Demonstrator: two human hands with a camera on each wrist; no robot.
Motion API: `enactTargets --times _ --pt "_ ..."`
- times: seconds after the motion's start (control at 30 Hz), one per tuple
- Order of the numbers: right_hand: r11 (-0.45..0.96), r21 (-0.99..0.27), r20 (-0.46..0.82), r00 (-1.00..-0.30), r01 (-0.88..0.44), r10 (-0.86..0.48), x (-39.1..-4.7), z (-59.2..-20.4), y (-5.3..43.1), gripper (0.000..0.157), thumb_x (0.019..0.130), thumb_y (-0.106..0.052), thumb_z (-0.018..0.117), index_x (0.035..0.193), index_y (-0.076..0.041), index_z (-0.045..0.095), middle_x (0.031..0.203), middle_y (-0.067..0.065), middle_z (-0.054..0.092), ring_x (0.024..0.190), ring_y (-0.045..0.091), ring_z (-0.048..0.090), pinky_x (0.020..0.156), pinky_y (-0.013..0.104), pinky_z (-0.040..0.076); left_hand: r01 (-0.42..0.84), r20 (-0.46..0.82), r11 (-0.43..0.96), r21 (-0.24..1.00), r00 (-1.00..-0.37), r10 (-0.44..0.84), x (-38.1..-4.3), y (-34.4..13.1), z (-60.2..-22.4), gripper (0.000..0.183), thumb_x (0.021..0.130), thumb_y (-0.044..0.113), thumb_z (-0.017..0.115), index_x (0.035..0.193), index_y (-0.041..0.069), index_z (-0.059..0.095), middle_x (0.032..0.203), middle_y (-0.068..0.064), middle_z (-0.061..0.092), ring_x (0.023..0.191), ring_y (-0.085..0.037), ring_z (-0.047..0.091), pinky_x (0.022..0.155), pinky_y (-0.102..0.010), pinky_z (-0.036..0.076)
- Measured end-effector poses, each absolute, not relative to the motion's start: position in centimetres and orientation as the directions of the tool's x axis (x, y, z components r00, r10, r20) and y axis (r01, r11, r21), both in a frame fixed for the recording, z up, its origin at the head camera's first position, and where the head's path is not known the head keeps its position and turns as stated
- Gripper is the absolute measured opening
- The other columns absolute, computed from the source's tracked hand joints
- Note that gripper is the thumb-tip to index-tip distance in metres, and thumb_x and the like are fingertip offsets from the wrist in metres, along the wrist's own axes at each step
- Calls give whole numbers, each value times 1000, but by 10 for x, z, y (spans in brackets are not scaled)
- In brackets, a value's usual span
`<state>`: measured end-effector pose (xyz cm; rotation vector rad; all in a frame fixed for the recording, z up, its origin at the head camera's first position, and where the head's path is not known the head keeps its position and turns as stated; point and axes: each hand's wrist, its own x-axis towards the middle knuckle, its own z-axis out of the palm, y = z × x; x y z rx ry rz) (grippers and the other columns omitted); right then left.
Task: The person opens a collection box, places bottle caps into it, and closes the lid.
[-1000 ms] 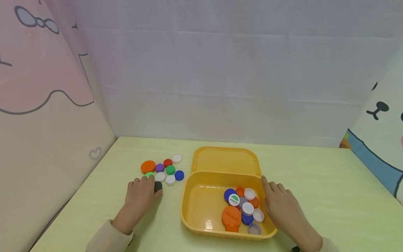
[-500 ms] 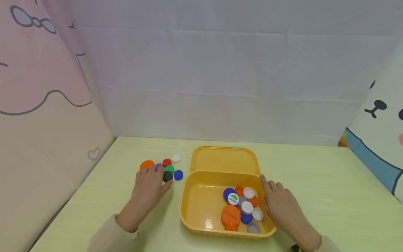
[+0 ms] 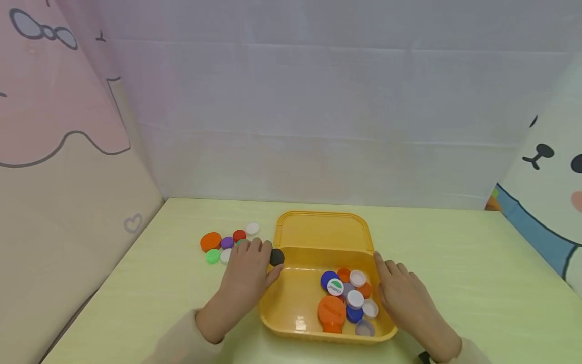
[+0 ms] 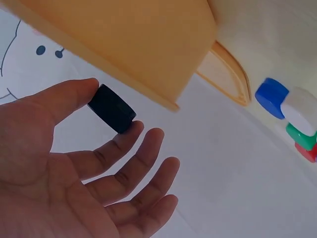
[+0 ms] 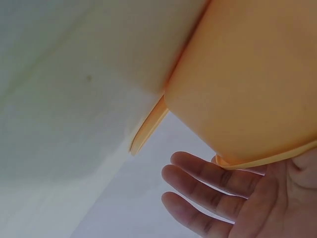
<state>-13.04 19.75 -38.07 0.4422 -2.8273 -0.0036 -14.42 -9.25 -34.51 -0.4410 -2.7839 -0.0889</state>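
My left hand (image 3: 247,275) pinches a black bottle cap (image 3: 277,257) between thumb and index finger, over the left rim of a yellow plastic box (image 3: 284,298). In the left wrist view the black cap (image 4: 112,109) stands on edge between the fingertips, beside the box wall (image 4: 129,44); the other fingers are spread. My right hand (image 3: 406,296) holds the box's right rim, the thumb on the inner side. From the right wrist, several fingers (image 5: 198,171) show outside the box wall (image 5: 242,79); the thumb is hidden there.
Bottle caps, among them an orange one (image 3: 211,242), a purple one (image 3: 228,242) and a light green one (image 3: 212,256), lie left of the box, partly behind my left hand. Inside the box's right half sit several more, including a large orange cap (image 3: 331,311). The lid (image 3: 324,232) is folded back.
Carrying the black cap, my left hand has moved right from the loose caps to the box's left rim. My right hand stays at the right rim.
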Motion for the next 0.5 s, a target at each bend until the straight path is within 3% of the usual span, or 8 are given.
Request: enactTargets --times 0.5 --pt "952 39 269 -915 -302 -301 -131 -382 198 53 81 -12 60 129 3 45 103 14 59 82 24 54 62 34 47 439 120 895 -82 -887 446 -137 -53 -370 39 81 46 63 98 12 58 85 -4 56 81 -22 48 74 -34 40"
